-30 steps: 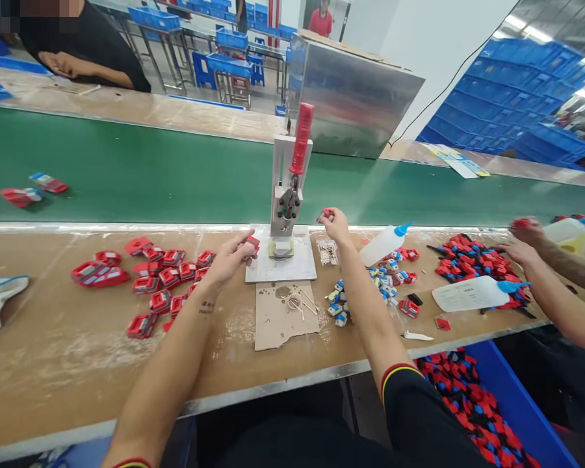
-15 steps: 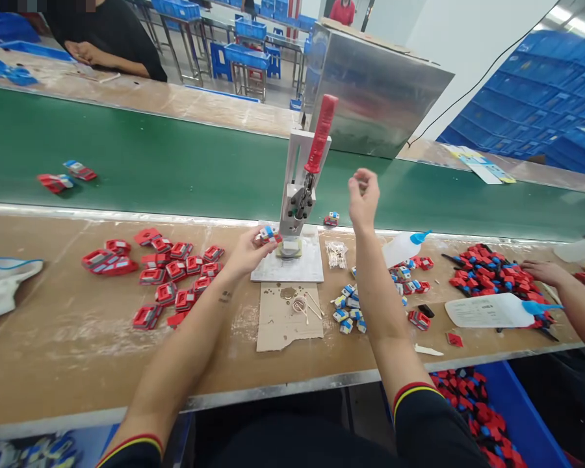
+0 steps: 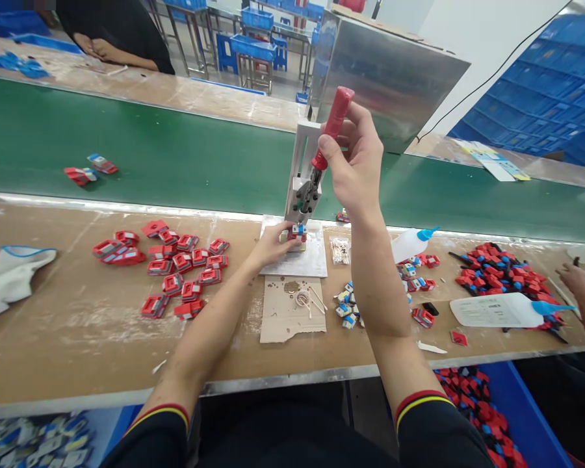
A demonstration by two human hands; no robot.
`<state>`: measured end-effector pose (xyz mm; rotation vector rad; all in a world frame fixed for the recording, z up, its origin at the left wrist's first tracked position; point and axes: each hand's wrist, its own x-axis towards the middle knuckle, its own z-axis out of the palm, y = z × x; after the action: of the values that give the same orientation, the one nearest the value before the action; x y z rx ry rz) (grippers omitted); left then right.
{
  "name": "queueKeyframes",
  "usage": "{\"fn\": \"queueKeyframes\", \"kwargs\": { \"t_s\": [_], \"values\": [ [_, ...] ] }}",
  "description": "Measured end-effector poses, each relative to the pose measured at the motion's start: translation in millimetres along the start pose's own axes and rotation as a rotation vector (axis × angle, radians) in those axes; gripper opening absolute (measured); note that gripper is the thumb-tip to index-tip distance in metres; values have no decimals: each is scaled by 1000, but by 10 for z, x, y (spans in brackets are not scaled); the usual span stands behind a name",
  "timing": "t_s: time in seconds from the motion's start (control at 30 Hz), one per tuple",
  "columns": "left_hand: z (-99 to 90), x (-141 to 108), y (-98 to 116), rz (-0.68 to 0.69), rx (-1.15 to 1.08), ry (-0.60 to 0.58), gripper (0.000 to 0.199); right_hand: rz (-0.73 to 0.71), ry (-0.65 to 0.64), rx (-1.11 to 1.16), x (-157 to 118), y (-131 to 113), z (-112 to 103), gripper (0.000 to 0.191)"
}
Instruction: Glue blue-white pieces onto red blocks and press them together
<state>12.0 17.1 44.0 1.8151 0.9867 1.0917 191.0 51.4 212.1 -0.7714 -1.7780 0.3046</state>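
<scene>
My right hand (image 3: 355,156) is wrapped round the red handle (image 3: 338,114) of an upright toggle press (image 3: 299,166). Under the press head sits a small red, white and blue toy part (image 3: 299,233). My left hand (image 3: 274,244) holds that part from the left, with fingertips against its side. The press stands on a pale base plate (image 3: 312,257). Just in front lies a piece of cardboard (image 3: 277,318) bearing a small round cap (image 3: 302,298) and several cotton swabs (image 3: 316,302).
Red parts (image 3: 182,263) spread to the left; white and blue parts (image 3: 346,312) lie right. Two glue bottles (image 3: 497,311) rest near a heap of red and black parts (image 3: 497,273). A green conveyor belt (image 3: 199,149) runs behind. A co-worker's hand (image 3: 578,286) is at far right.
My left hand has brought the toy part from beside the press to under its head. My right hand has moved left and closed on the red handle. Two parts on the belt shifted right in view.
</scene>
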Motion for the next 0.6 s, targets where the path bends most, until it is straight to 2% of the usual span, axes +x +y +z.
{"fn": "queueKeyframes", "kwargs": {
  "t_s": [0.13,0.23,0.33,0.4,0.47,0.6],
  "values": [
    [-3,-35,-90,-51,-47,118,41,-7,-10,-43,18,19,-26,69],
    [-110,-77,-172,-179,-259,346,46,-6,-1,-37,43,45,-10,68],
    [-288,-119,-219,-299,-541,544,41,10,12,-2,44,78,25,68],
    [-388,-148,-211,-330,-651,572,40,12,18,11,33,99,54,67],
    [-438,-177,-173,-321,-632,540,41,1,13,19,17,114,79,66],
    [-405,-217,-66,-189,-192,480,38,-13,15,51,-18,117,94,69]
  ]
}}
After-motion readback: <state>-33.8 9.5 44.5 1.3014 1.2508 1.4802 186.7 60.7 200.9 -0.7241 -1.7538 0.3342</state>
